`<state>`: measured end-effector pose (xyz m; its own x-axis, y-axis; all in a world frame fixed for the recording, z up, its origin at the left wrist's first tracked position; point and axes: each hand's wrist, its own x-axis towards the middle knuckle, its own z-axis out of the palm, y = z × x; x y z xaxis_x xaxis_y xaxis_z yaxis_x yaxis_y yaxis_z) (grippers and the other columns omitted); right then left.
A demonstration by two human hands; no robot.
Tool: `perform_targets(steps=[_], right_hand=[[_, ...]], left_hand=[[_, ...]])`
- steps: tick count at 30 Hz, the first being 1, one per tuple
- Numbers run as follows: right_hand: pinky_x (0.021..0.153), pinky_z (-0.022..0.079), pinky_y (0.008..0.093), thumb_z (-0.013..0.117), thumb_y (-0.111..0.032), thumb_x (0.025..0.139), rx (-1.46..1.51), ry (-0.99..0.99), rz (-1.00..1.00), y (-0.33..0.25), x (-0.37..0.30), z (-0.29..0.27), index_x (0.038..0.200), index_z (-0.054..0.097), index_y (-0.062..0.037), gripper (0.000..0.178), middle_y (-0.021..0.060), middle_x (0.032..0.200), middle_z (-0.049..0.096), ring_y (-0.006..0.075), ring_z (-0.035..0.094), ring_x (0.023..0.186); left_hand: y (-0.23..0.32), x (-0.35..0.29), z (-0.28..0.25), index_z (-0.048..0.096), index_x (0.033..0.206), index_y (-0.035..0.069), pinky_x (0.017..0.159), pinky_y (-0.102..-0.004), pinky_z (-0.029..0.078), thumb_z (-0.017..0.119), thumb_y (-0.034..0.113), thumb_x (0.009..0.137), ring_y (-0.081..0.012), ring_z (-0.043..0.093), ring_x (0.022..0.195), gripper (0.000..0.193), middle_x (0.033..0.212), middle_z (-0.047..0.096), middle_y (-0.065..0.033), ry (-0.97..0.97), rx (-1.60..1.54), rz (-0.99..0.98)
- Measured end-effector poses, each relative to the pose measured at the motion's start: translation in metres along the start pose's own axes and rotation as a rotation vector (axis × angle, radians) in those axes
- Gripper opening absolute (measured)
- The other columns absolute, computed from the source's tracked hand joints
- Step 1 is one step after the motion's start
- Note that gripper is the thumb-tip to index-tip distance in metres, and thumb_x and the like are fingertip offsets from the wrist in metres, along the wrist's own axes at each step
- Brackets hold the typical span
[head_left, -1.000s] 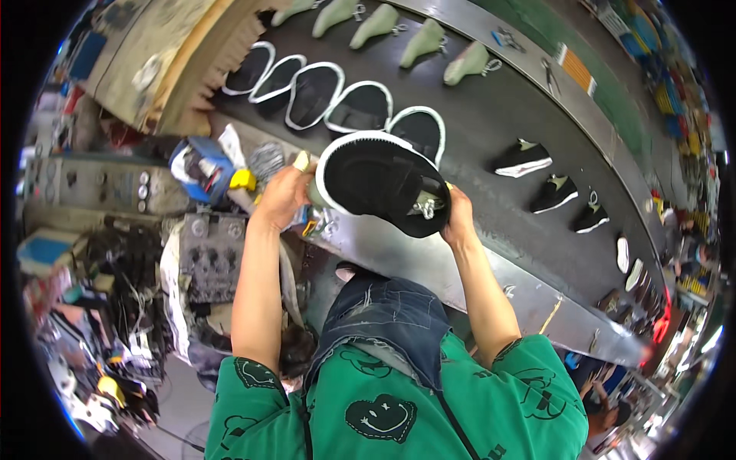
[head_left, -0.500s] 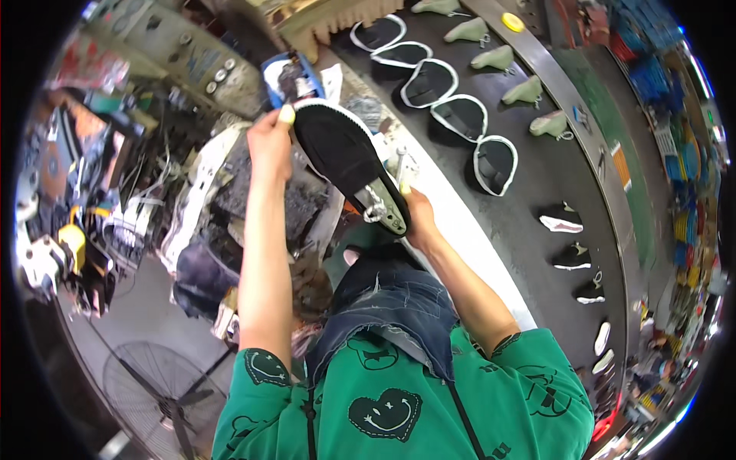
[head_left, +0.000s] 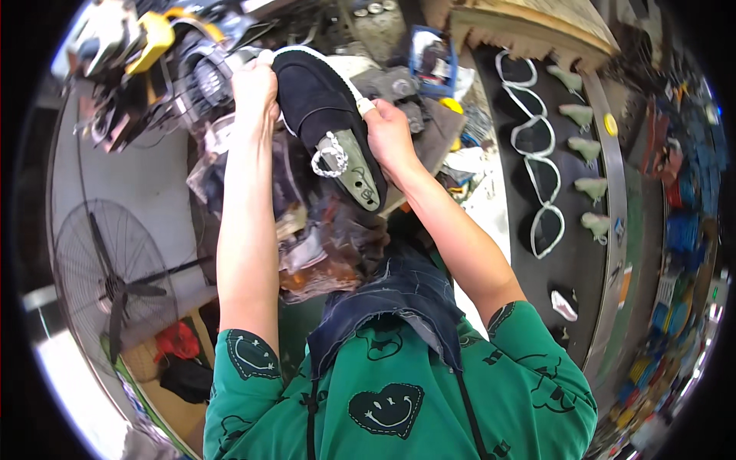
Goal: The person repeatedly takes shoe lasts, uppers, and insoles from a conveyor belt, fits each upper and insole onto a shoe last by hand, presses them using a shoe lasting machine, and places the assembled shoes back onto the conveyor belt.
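A black shoe upper with a white edge is fitted over a grey-green shoe last. It is held up in front of me, toe end away and heel end toward me. A white twisted cord loop sticks out of the last. My left hand is closed on the left edge near the toe. Closed on the right edge about midway along is my right hand, its thumb on the white rim. The fingers under the shoe are hidden.
Greasy machinery and a dark cloth-like bundle lie beneath the shoe. To the right runs a dark belt with several white-edged black pieces and grey-green lasts. A large fan stands left.
My view has turned left toward the machinery, and the belt now lies further right. My right hand has shifted from the heel end to the shoe's side. Both hands still hold the shoe.
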<state>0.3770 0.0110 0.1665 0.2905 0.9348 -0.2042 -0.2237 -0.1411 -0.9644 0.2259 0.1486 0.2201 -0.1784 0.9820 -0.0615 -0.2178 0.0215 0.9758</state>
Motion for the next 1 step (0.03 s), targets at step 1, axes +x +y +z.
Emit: perform_targets(steps=[1], right_hand=[[0.072,0.048,0.0297,0.052,-0.019,0.095,0.116,-0.064,0.005,0.0169,0.0136,0.0158,0.097,0.064,-0.0027,0.02,0.0039,0.082,0.066,0.0118,0.058,0.077]], left_hand=[[0.004,0.0074,-0.0196,0.062,0.077,0.0,0.051,-0.0264,0.043,0.064,0.016,0.086,-0.0112,0.051,0.054,0.019,0.066,0.057,-0.0016,0.041,0.072,0.063]])
